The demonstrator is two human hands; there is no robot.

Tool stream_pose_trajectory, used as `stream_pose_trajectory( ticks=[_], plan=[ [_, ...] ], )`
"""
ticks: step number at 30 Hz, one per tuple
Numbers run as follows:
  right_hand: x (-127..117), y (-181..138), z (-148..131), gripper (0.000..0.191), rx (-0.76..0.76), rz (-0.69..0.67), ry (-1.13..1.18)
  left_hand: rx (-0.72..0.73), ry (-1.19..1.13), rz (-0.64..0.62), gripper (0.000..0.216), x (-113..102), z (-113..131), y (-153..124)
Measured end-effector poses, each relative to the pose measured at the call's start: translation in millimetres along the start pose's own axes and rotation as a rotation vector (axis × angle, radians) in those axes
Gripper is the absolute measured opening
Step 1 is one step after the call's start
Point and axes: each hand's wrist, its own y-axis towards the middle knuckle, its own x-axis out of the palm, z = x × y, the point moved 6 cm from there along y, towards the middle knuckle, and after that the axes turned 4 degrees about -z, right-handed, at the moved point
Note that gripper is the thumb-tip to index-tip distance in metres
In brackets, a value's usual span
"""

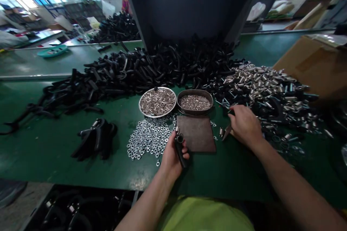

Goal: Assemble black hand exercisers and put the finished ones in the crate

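My left hand [172, 157] is wrapped around a black curved handle [180, 149] with a round hole at its upper end. A small silver cylinder [177, 129] shows at the top of that grip. To the right, my right hand [245, 124] is closed at the near edge of a heap of metal parts. A dark bit shows at its fingertips, too small to name. Close below those fingers is a silver sleeve [221, 132]. Between my hands lies a brown square plate [196, 135]. Small ring-shaped metal pieces [149, 139] are spread left of my left hand.
A round dish [140, 106] of metal pins and an oval tin [210, 106] of tiny parts stand behind the plate. Black handles [151, 66] pile up before a tipped grey bin [187, 7]. Silver sleeves [260, 83] heap near a cardboard box [311, 65]. Several handles [97, 139] lie left.
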Motion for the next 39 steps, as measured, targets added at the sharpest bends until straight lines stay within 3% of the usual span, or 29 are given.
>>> stream_pose_trajectory(
  ticks=[5,8,11,14,17,18,22,27,31,34,39],
  plan=[
    [-22,-44,-69,0.017,-0.350,-0.004,0.584,0.013,-0.064,-0.065,0.026,6,-1,2],
    [-24,-64,-107,0.018,-0.529,0.002,0.639,0.025,-0.050,-0.075,0.023,10,-9,1],
    [-19,-72,-127,0.021,-0.601,0.061,0.602,0.094,-0.046,-0.052,0.020,13,-14,-1],
    [-8,-67,-126,0.020,-0.444,0.011,0.603,0.238,0.007,-0.023,0.020,13,-11,-5],
    [11,-62,-117,0.028,-0.198,-0.264,0.697,0.366,0.138,-0.038,0.022,14,-3,-11],
    [12,-62,-116,0.028,-0.174,-0.301,0.715,0.385,0.154,-0.036,0.022,13,-2,-12],
    [-2,-65,-120,0.024,-0.356,-0.096,0.664,0.448,0.162,-0.020,0.021,9,2,-14],
    [12,-64,-114,0.027,-0.206,-0.280,0.705,0.525,0.328,-0.030,0.018,9,7,-17],
    [2,-67,-121,0.024,-0.378,-0.176,0.665,0.546,0.324,-0.027,0.017,7,11,-17],
    [13,-67,-115,0.026,-0.199,-0.356,0.794,0.538,0.393,-0.072,0.019,10,12,-16],
    [13,-63,-117,0.022,-0.092,-0.301,0.995,0.558,0.481,-0.060,0.014,12,15,-18]
  ],
)
